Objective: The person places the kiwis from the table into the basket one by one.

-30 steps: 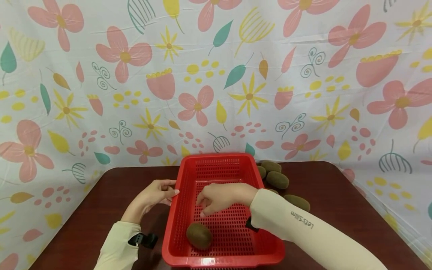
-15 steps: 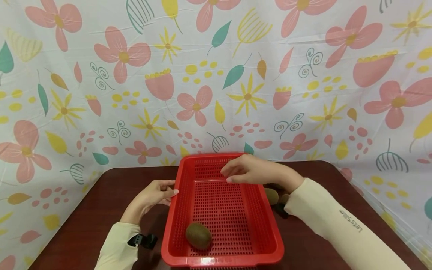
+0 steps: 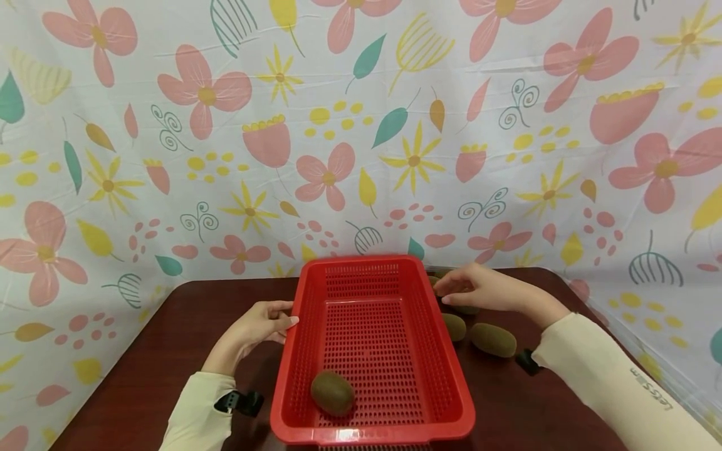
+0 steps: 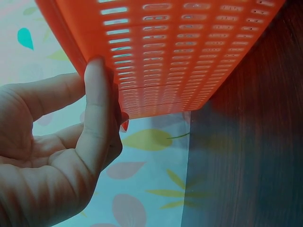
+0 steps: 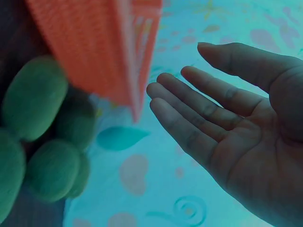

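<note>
Head view: main risk is a roll-off. Your right hand [image 3: 489, 289] hangs over the far kiwis [image 3: 467, 309] and hides part of them, so a half-blind grab could nudge one loose across the counter [image 3: 507, 401]. Cause: oval fruit, flat top. Second risk: the red basket's [image 3: 451, 369] right wall stands between that group and the inside; a low carry could clip it. Two nearer kiwis lie just towards you from those fingers: one beside the wall [image 3: 454, 327], one to its right [image 3: 493, 340]. Lone kiwi [image 3: 333, 393] is in the basket's near-left corner, apart from both hands.

Left wrist view: your left hand [image 4: 61, 132] pinches the basket's left rim. Nothing else visible steadies it, so if the grip slackens, a bump could probably skid it. No kiwi in sight.

Right wrist view: fingers extended, thumb spread wide, holding nothing. Kiwis bunch off past the fingertips, with a gap. They sit tight together; closing on one may shove its neighbours.
</note>
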### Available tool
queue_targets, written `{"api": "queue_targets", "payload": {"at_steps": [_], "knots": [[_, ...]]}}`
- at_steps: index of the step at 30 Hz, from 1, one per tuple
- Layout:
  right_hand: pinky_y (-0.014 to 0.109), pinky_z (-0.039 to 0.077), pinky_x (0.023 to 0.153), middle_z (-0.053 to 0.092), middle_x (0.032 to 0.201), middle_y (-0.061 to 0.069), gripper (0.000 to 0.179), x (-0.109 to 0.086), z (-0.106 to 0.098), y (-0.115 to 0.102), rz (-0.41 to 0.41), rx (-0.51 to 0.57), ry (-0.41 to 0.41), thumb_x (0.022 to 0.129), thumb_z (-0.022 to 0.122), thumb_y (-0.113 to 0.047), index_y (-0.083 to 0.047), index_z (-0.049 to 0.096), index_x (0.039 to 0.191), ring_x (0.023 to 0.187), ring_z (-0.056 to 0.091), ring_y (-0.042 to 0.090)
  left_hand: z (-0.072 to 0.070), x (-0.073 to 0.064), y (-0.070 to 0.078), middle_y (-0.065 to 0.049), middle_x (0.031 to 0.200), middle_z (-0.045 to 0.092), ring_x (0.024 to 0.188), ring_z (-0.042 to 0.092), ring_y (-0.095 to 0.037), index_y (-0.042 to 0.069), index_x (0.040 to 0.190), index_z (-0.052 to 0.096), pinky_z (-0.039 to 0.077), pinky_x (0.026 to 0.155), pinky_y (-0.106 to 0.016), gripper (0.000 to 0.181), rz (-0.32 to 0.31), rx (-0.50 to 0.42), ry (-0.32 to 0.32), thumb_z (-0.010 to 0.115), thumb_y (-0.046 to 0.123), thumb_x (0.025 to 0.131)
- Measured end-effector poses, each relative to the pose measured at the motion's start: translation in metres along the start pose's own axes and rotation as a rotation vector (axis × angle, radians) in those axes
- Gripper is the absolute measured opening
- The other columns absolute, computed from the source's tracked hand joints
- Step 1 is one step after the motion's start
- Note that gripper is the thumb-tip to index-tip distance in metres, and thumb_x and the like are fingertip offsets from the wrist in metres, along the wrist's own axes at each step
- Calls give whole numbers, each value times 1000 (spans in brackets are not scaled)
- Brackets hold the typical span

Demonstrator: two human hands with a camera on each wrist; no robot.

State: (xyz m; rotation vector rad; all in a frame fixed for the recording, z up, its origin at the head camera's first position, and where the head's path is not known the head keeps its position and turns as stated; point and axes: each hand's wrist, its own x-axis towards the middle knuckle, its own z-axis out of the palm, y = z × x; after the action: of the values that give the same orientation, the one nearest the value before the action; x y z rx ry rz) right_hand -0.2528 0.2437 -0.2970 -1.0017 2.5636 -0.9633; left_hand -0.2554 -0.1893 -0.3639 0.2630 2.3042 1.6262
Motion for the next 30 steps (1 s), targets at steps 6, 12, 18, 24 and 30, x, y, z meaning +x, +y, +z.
{"api": "queue_targets", "payload": {"at_steps": [6,12,18,24,30], "knots": [[32,54,83,63,119,16,37,-18,3,29,116,16,12,95,63,-22,3,61,123,108,61,33,1,0,-2,-14,91,59,76,65,-24,-10,142,37,58,71,-39,57,-4,-2,6,61,13,95],[27,55,77,63,116,21,39,-30,8,57,140,27,28,91,67,-18,8,61,119,106,62,35,1,0,-2,-13,90,59,75,65,-23,-11,142,35,58,71,-40,58,2,-5,-1,60,13,96],[26,55,72,63,112,26,41,-39,10,81,179,93,18,88,70,-12,15,58,117,99,65,33,1,0,-2,-14,91,59,75,65,-23,-11,142,36,58,71,-40,58,0,-3,0,61,14,96],[27,55,72,66,104,22,41,-45,13,96,197,162,-23,87,68,-2,20,54,118,93,66,26,0,1,-2,-14,90,58,75,65,-23,-8,142,38,58,73,-41,56,-11,-12,7,61,13,95],[29,55,74,61,114,27,45,-47,16,99,212,123,-38,84,73,-8,18,57,117,100,62,36,0,1,-1,-14,90,59,74,65,-22,-10,141,37,58,71,-38,58,-1,-10,-3,62,14,95]]}}
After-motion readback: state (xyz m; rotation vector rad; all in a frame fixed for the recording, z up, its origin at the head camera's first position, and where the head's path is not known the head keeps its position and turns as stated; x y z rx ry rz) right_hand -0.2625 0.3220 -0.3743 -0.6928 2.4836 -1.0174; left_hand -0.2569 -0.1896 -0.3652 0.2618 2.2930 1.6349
